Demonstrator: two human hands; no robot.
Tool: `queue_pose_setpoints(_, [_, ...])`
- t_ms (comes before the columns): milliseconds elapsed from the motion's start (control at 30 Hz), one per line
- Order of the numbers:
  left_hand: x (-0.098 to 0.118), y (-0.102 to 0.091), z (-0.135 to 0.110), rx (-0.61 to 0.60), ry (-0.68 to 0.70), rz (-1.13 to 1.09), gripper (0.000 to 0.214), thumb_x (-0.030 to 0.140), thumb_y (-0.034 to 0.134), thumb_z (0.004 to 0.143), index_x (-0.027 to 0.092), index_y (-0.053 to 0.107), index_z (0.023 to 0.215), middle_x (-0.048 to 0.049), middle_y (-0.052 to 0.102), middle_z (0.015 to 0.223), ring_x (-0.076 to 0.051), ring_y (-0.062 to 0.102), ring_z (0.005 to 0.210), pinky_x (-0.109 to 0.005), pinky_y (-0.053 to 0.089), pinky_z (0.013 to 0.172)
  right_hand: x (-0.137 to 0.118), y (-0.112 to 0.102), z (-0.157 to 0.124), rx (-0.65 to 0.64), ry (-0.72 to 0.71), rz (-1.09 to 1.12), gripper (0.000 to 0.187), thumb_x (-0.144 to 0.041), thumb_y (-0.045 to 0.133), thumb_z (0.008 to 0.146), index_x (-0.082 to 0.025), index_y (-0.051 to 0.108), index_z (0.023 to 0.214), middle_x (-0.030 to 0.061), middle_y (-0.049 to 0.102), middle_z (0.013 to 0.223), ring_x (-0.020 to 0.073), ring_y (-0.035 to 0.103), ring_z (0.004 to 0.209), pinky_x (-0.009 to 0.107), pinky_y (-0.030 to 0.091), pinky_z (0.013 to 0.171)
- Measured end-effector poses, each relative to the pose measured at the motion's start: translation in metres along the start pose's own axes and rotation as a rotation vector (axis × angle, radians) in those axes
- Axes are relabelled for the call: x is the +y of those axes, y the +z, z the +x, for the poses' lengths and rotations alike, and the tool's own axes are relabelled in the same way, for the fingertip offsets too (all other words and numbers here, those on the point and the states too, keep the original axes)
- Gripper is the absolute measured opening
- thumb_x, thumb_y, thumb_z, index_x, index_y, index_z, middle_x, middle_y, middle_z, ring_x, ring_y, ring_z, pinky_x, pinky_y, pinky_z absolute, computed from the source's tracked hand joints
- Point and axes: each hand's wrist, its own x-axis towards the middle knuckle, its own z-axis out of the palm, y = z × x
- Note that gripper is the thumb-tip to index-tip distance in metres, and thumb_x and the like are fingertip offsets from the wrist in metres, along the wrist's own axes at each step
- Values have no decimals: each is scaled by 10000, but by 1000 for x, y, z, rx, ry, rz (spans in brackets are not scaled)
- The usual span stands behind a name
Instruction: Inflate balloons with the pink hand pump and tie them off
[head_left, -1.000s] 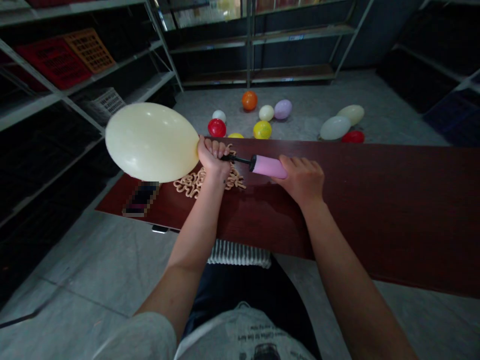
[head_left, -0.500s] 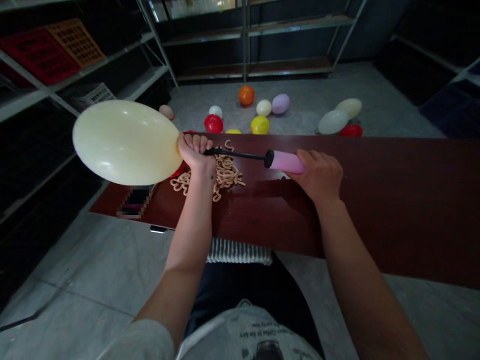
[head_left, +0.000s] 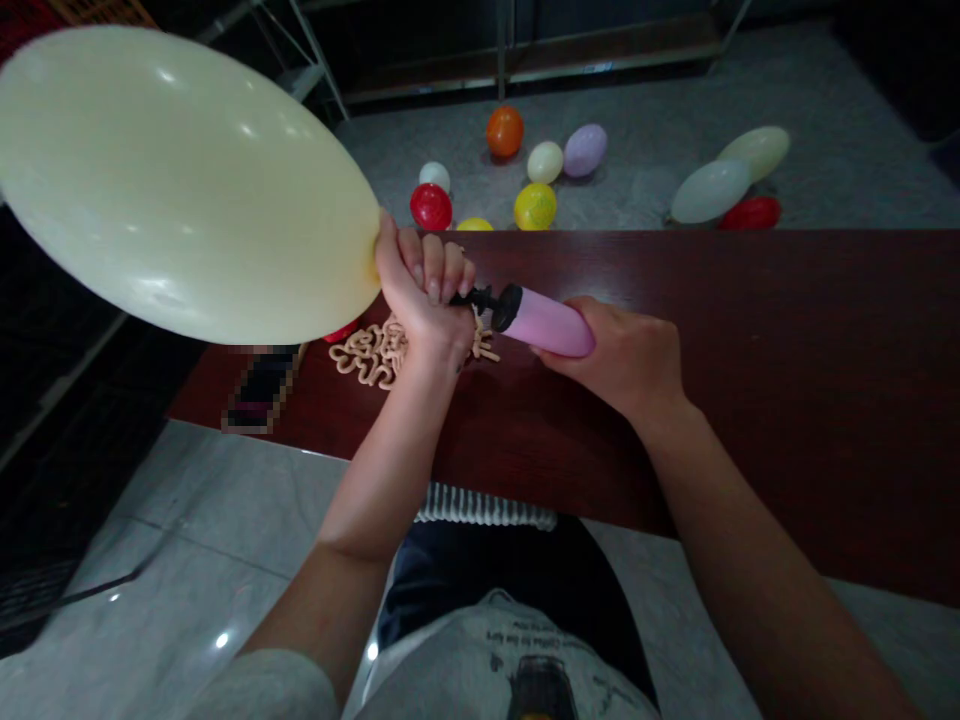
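A large pale-yellow inflated balloon (head_left: 187, 190) fills the upper left, its neck inside my closed left hand (head_left: 431, 280). That hand also grips the black end of a hand balloon pump (head_left: 551, 322), so the balloon's mouth is hidden by my fingers. My right hand (head_left: 622, 355) is wrapped round the pump's pink barrel. Between the hands, the black rod is almost wholly inside the barrel. Beneath my left hand and wrist lies a heap of tan, curly, noodle-like strips (head_left: 371, 352), partly covered. A bit of something red (head_left: 341, 332) shows beside them.
The dark red-brown table (head_left: 787, 400) stretches across in front of me. A blurred-out phone-like object (head_left: 262, 390) lies at its left. Beyond, several balloons rest on the floor, among them an orange balloon (head_left: 505, 132) and a purple balloon (head_left: 585, 150). Metal shelves (head_left: 615, 62) stand behind.
The pump's rod has slid into the barrel, bringing my hands closer together. The balloon looks larger and sits higher and nearer. My view has tipped downward.
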Motion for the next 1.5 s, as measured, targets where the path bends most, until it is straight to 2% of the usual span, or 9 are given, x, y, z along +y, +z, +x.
queue_pose_setpoints(100, [-5, 6, -9, -53, -34, -79, 539, 324, 355, 1019, 202, 163, 530, 54, 84, 470, -78, 114, 347, -236, 138, 365, -4, 1, 0, -5, -7, 9, 443, -559, 614, 755, -217, 645, 1034, 62, 731, 888, 199, 630, 716, 289, 282, 604])
queue_pose_setpoints(333, [-5, 4, -6, 65, -88, -90, 553, 456, 417, 994, 208, 173, 565, 63, 88, 498, -74, 95, 391, -251, 157, 410, 1, 1, 3, 16, -22, -18, 466, -555, 601, 772, -223, 639, 1097, 63, 721, 921, 198, 607, 744, 301, 270, 628])
queue_pose_setpoints(533, [-4, 3, -2, 53, -54, -85, 530, 391, 372, 1019, 207, 163, 568, 60, 83, 502, -79, 98, 385, -234, 167, 403, 1, 4, 7, 52, -28, -41, 472, -558, 551, 832, -222, 610, 1159, 76, 703, 975, 198, 584, 798, 315, 263, 677])
queue_pose_setpoints(767, [-7, -10, 14, 125, -39, -93, 527, 365, 415, 997, 195, 226, 536, 62, 174, 467, -77, 152, 371, -228, 233, 408, 10, 4, 8, 76, -50, -175, 444, -516, 537, 861, -204, 588, 1173, 106, 682, 969, 221, 541, 835, 338, 239, 701])
queue_pose_setpoints(933, [-5, -22, 27, 109, -19, -201, 521, 286, 378, 999, 195, 203, 517, 64, 135, 438, -76, 151, 352, -234, 213, 386, 25, 2, 5, 89, -60, -278, 388, -476, 505, 883, -208, 587, 1152, 110, 681, 952, 232, 522, 861, 353, 245, 744])
queue_pose_setpoints(1267, [15, -33, 37, 129, 13, -319, 505, 261, 342, 999, 185, 169, 531, 69, 149, 405, -62, 165, 328, -224, 174, 390, 54, -4, 1, 211, 17, -311, 373, -386, 587, 829, -202, 593, 1154, 115, 684, 1019, 272, 545, 948, 375, 306, 821])
queue_pose_setpoints(1500, [15, -31, 32, 109, 26, -270, 516, 283, 328, 1013, 186, 162, 535, 71, 135, 411, -68, 162, 328, -226, 184, 387, 54, -3, -4, 199, 17, -285, 332, -418, 607, 782, -247, 625, 1066, 130, 694, 930, 312, 576, 850, 405, 325, 733])
